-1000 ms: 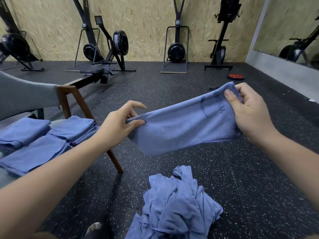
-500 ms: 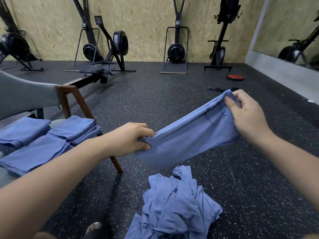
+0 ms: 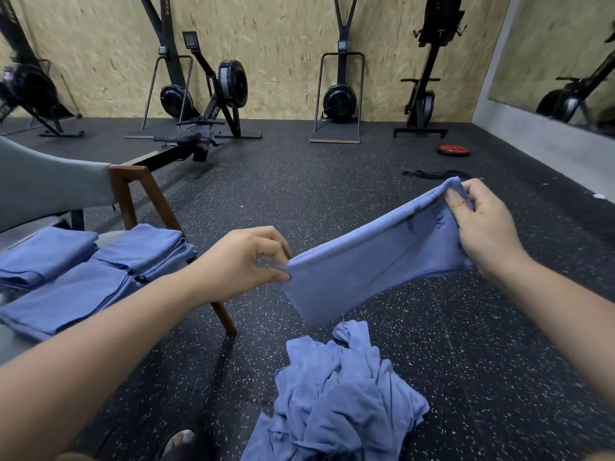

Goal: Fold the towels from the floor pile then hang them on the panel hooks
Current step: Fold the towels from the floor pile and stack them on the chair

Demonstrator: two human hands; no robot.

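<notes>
floor: crumpled towel pile, red plate | chair: folded towels

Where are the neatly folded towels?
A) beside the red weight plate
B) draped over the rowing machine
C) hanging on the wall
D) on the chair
D: the folded towels lie on the seat of the chair at the left, while the held towel is stretched in the air and the pile lies crumpled on the floor.

Blue towel, doubled and taut, slanting up rightward above the crumpled blue floor pile.
</notes>
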